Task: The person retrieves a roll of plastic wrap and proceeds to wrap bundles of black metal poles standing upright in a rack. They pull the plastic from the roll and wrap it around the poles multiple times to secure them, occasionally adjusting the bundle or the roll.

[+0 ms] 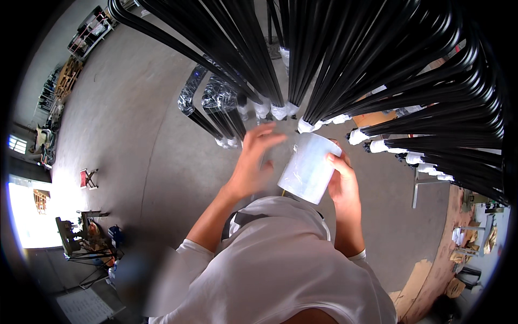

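Note:
In front of my body I hold a wide roll of clear, whitish stretch film (pixel 308 168), tilted a little. My right hand (pixel 343 171) grips it from the right side, with the thumb over its surface and the other fingers partly hidden behind. To the left of the roll, my left hand (pixel 253 159) is raised with its fingers apart, touching nothing that I can see. Bundles of long black bent tubes (pixel 350 70) stand in an arc before me, their lower ends wrapped in white film (pixel 279 112).
Shorter black tubes wrapped in clear film (pixel 219 96) stand ahead to the left. On the grey floor (pixel 129 146) are a small folding stool (pixel 88 178) and, farther left, a machine on a stand (pixel 81 235). Flattened cardboard (pixel 415 283) lies at the lower right.

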Demonstrator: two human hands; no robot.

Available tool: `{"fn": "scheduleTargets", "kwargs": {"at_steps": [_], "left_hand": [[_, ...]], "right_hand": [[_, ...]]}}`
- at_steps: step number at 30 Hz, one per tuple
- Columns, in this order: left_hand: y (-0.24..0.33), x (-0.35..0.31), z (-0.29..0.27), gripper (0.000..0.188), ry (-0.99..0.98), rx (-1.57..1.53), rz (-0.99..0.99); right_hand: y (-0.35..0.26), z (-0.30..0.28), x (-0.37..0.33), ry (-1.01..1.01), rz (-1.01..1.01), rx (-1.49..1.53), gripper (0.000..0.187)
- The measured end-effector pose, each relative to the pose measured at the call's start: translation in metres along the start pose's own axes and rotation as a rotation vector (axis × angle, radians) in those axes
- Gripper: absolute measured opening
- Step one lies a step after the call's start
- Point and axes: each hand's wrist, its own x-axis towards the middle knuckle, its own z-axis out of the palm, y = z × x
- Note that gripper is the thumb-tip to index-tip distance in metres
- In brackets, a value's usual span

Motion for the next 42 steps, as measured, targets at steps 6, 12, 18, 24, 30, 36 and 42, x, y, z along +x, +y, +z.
{"fn": "scheduleTargets", "kwargs": {"at_steps": [6,12,18,24,30,36,42], "left_hand": [[0.016,0.004,-0.009,0.044,-0.357,0.448,0.594],[-0.001,0.003,-0.021,0.033,-0.509,0.292,0.562],[-0.063,-0.011,-0.037,0.034,-0.507,0.155,0.329],[-0.119,0.049,-0.096,0.068,0.091,0.266,0.034],[-0.119,0.141,-0.126,0.06,0.033,-0.148,0.069],[-0.15,0.167,-0.124,0.036,-0.234,-0.664,-0.021],[-0.143,0.168,-0.123,0.036,-0.199,-0.673,-0.023]], "right_hand": [[0.013,-0.005,0.004,-0.018,0.147,-0.038,0.041],[0.033,-0.012,0.003,-0.07,0.341,0.003,0.049],[0.049,-0.027,0.015,0.026,0.271,0.156,0.049],[0.025,-0.014,0.041,-0.183,0.129,0.078,0.059],[-0.006,0.037,0.105,-0.432,0.083,-0.067,0.07],[0.012,0.071,0.158,-0.136,0.159,-0.12,0.059],[0.017,0.06,0.159,-0.083,0.14,-0.072,0.046]]}}
